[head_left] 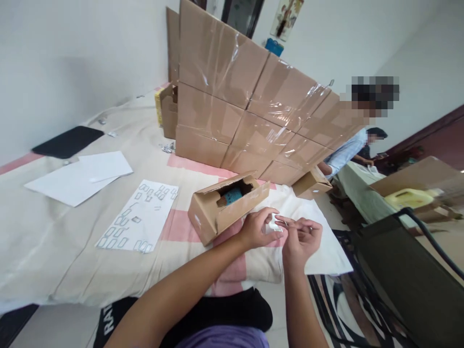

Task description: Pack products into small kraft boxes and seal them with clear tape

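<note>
My left hand (254,229) holds a small white piece (274,224) between thumb and fingers, just right of the open cardboard box. What the piece is, I cannot make out. Close beside it, my right hand (301,238) is closed in a pinch on a thin, slender tool (282,221), whose tip is at the white piece. Its kind is too small to tell. The cardboard box (206,216) has a lifted flap and a blue-labelled item (232,195) inside. Left of the box lies a white sheet (159,220) with many small outlined rectangles.
A tall taped cardboard partition (213,116) stands across the cloth-covered table (54,251). Blank papers (83,181) and a black flat pad (68,140) lie at left. Another white sheet (326,246) hangs over the right edge, near a dark chair (402,266). Two people sit beyond.
</note>
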Demonstrator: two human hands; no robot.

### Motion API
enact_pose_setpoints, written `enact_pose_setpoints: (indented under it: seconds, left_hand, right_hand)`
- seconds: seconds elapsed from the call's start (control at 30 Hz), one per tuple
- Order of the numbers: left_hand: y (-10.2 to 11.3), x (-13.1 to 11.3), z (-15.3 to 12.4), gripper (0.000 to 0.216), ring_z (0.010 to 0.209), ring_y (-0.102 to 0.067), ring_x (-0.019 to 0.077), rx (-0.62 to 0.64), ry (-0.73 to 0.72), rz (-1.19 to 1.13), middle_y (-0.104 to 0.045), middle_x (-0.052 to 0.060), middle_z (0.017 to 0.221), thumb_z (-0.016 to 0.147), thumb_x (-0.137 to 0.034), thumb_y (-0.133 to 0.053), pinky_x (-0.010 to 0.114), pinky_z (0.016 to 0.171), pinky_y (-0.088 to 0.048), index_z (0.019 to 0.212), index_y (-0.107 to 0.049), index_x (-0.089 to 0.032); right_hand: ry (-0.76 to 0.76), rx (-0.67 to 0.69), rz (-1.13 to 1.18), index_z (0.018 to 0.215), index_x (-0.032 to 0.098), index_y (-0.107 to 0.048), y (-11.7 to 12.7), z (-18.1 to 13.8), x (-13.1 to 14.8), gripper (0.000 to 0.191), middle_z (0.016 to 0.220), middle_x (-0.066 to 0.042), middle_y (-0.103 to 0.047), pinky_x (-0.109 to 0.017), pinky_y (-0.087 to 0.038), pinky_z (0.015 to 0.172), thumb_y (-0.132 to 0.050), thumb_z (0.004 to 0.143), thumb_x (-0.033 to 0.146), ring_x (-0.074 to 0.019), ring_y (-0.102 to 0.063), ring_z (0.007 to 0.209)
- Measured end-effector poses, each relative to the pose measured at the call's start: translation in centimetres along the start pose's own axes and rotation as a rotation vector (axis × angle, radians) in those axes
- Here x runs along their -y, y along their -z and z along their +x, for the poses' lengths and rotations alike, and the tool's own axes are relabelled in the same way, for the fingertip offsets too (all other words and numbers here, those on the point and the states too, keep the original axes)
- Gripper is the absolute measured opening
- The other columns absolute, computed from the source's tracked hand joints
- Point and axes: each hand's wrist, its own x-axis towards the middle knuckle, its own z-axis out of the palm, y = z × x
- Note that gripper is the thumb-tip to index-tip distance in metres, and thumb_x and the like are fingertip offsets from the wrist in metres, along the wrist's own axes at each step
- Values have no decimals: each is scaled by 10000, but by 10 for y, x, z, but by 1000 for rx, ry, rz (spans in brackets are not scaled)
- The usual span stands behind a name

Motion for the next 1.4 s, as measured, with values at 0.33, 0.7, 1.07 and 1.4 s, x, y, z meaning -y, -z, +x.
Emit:
enact_pose_setpoints:
  seconds: [0.33, 0.7, 1.07, 1.4]
  left_hand:
    - [-5, -9, 2, 445, 651, -516, 136, -23, 57, -95, -609, 43, 805, 886, -569, -646, 266, 581, -420, 1009, -726, -149]
    - [-5, -36, 3, 316, 602, -580, 133, -16, -350, 299, -645, 17, 655, 1009, -350, -544, 278, 617, -483, 815, -741, -196]
    - [51, -110, -26, 177, 695, -554, 142, -289, 4, 243, -601, 10, 746, 1007, -237, -520, 297, 668, -445, 884, -641, -200]
    - [123, -162, -30, 33, 674, -572, 141, -232, 330, 435, -619, -1, 741, 915, -243, -708, 270, 590, -442, 901, -733, -260]
  right_hand:
    - [77, 121, -166, 940, 277, -486, 28, -16, -30, 344, 706, 73, -596, -416, -598, 765, -753, 750, 172, -185, -701, 675]
    - [-269, 41, -25, 1089, 255, -496, 36, -9, -43, 373, 785, 28, -686, -275, -518, 637, -749, 838, 366, -144, -655, 648]
    - [297, 791, -49, 1474, 333, -512, -65, 89, -50, 481, 1556, -68, -513, -547, -365, 1215, -561, 996, 368, -268, -404, 1501]
    - [499, 679, -125, 1122, 290, -773, -69, 56, -46, 273, 1034, -63, -716, -521, -548, 931, -586, 941, 207, -261, -614, 1046]
